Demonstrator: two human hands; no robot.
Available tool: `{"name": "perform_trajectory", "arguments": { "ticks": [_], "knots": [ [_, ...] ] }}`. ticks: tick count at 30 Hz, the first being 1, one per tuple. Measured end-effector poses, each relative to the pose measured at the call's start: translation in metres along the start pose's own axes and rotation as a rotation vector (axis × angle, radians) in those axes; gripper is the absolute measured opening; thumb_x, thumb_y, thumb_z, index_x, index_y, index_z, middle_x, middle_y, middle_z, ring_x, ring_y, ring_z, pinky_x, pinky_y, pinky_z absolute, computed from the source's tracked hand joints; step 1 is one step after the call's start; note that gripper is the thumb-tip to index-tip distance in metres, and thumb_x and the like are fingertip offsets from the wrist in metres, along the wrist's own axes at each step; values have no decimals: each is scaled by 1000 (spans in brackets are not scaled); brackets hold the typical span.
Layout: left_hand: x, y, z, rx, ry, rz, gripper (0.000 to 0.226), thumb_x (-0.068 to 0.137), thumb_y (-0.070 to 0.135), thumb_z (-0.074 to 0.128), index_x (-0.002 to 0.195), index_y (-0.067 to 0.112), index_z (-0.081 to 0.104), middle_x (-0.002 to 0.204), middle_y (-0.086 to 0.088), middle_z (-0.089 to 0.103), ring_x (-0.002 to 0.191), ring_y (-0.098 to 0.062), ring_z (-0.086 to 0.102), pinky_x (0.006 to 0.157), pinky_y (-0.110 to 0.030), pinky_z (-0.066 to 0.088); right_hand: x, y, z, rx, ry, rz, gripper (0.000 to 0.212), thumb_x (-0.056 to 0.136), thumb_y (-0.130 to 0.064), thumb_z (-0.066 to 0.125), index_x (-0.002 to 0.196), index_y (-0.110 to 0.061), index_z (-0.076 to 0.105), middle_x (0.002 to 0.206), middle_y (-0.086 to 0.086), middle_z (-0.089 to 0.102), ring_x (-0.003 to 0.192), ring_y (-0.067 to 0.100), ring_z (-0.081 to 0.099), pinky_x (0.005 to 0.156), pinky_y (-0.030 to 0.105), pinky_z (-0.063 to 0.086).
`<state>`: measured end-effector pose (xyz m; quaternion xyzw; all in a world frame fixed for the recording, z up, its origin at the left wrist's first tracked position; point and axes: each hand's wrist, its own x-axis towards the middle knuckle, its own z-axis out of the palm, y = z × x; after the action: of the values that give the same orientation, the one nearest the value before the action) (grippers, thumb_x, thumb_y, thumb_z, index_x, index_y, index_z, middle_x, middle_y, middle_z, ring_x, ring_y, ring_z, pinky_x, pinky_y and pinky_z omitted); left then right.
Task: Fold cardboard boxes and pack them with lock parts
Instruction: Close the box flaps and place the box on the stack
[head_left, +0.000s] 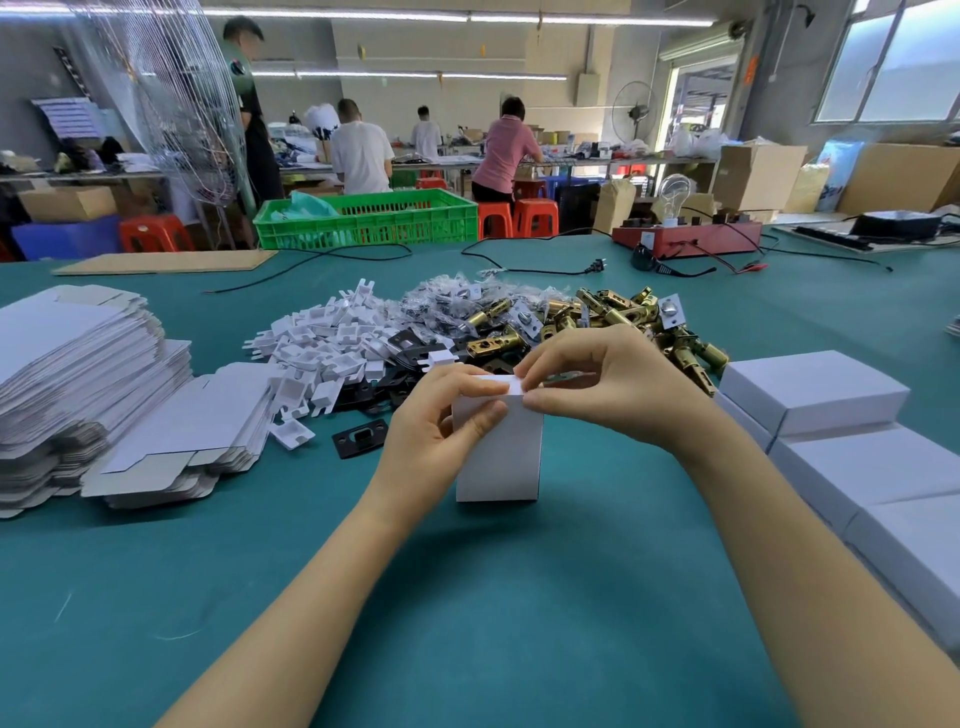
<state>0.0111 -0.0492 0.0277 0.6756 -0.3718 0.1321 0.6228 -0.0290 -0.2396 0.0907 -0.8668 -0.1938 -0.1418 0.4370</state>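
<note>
Standing a white box (500, 452) upright on the green surface (467, 597), we are pinching its top flap (493, 385) with both hands: left hand (441, 415) gripping the near edge, right hand (597, 387) pinching the flap's end, before heaped lock parts (597, 322).
</note>
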Motion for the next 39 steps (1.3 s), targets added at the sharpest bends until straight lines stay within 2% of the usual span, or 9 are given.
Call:
{"name": "perform_trajectory", "arguments": {
  "ticks": [3, 6, 11, 17, 22, 26, 29, 32, 39],
  "knots": [
    [-4, -6, 2, 52, 14, -36, 19, 89, 35, 62, 108, 31, 61, 108, 2, 64, 100, -14, 62, 81, -26, 50, 1, 9, 15, 14, -5, -14, 23, 79, -10, 78, 101, -10, 74, 86, 13, 70, 67, 22, 61, 63, 35, 51],
    [-11, -10, 6, -44, 23, -157, 27, 93, 33, 61, 116, 44, 51, 105, 9, 65, 85, -12, 67, 70, -26, 53, 1, 21, 26, 260, 97, 52, 29, 76, -9, 78, 104, -11, 73, 97, 9, 73, 89, 29, 68, 78, 35, 57],
    [-11, -12, 5, -70, 8, -249, 28, 93, 40, 59, 112, 56, 46, 114, -9, 62, 88, -22, 69, 71, -42, 57, 2, 28, 37, 338, 202, 68, 23, 79, -8, 75, 101, -14, 73, 102, 3, 73, 95, 21, 68, 82, 28, 56],
    [-7, -17, 3, -155, 59, -292, 27, 86, 39, 57, 107, 56, 54, 107, -7, 69, 88, -14, 71, 66, -26, 57, 6, 25, 45, 238, 226, 105, 24, 87, -14, 70, 110, -13, 69, 107, 3, 66, 91, 17, 66, 75, 24, 52],
    [-3, -26, -11, -226, 298, -437, 20, 97, 26, 59, 112, 38, 58, 92, 12, 72, 74, -6, 70, 56, -23, 55, 5, 18, 47, -303, 16, -25, 91, 72, -48, 78, 148, -31, 31, 151, -2, 28, 140, 12, 26, 112, 28, 27],
    [0, -31, -17, -112, 209, -537, 18, 92, 17, 65, 107, 28, 65, 105, 7, 69, 74, -2, 66, 58, -18, 51, 4, 11, 52, -398, -230, 18, 123, 60, -64, 79, 151, -41, 0, 160, -6, 6, 147, 14, -7, 120, 41, 5],
    [1, -33, -14, -17, 122, -557, 18, 90, 17, 67, 105, 26, 67, 103, 9, 68, 81, -2, 64, 61, -19, 47, 3, 8, 61, -462, -371, 61, 131, 56, -65, 80, 144, -50, -15, 150, 6, 26, 143, 24, 12, 118, 47, 18],
    [3, -33, -15, 77, 79, -584, 15, 94, 22, 61, 107, 22, 66, 102, 8, 66, 91, -9, 61, 69, -25, 42, 0, 7, 68, -393, -402, 163, 122, 60, -58, 82, 140, -58, -10, 126, 4, 38, 125, 24, 31, 102, 42, 38],
    [-1, -28, -12, -239, 130, -725, 17, 102, 35, 48, 108, 22, 57, 68, -8, 73, 52, -24, 68, 43, -25, 52, 0, -16, 18, -402, -282, 311, 96, 63, -57, 77, 141, -41, 24, 121, 0, 39, 111, 22, 43, 83, 35, 43]
  ]
}}
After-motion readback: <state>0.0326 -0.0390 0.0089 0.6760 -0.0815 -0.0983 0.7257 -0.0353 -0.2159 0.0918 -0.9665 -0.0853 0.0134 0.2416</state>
